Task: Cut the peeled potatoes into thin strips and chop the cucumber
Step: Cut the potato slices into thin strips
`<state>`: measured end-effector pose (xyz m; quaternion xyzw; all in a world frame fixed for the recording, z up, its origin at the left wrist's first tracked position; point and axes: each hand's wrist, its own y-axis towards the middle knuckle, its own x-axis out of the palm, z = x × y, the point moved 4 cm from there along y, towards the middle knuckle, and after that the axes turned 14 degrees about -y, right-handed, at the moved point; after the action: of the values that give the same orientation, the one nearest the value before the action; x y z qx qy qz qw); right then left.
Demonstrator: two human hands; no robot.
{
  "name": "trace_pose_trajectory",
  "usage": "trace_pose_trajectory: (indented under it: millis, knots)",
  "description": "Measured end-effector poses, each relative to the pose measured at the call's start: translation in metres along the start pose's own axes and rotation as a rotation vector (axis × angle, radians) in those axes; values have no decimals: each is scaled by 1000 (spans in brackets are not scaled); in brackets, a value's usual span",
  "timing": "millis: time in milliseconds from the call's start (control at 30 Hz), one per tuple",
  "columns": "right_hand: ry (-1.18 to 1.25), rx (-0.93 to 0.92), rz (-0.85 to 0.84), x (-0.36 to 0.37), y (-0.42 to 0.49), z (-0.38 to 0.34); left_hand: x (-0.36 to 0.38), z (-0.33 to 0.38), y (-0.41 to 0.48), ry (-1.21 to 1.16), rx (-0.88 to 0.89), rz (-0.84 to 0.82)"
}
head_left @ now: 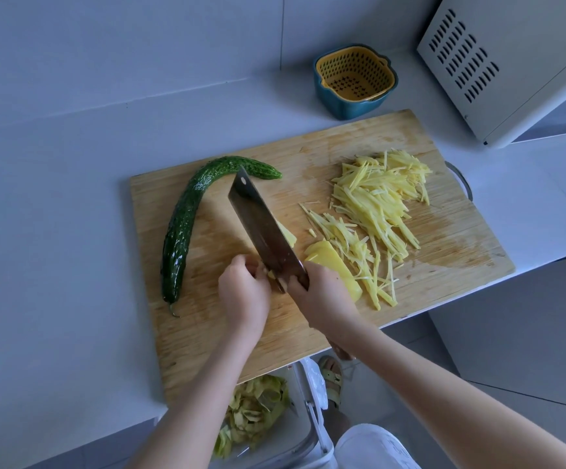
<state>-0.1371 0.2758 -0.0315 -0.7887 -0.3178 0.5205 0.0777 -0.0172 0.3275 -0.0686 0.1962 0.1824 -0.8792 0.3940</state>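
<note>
Potato strips (376,201) sit in a big pile on the board (308,147). My right hand (322,292) grips the knife (263,228). My left hand (244,289) pinches a small potato bit (270,274). Some slices (332,262) wait. The cucumber (186,214), on the board's left, is not cut yet.

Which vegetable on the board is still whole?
The cucumber, lying uncut left of the knife; the potato strips and slices on the right are already cut.

bare board (308,154) between cucumber (181,228), strips (376,201)
</note>
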Motion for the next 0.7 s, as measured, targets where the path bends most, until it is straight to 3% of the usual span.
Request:
trace_pose_trajectory:
  millis: [233,367,467,700]
  knots:
    - [15,-86,147,-42,26,1,8,11,-9,280,66,-173]
    - [68,-89,203,-74,31,13,13,10,-5,475,339,-163]
    - [94,-56,247,-92,33,27,24,-1,-4,493,513,-235]
    - [112,3,227,-105,35,58,40,3,-7,701,529,-227]
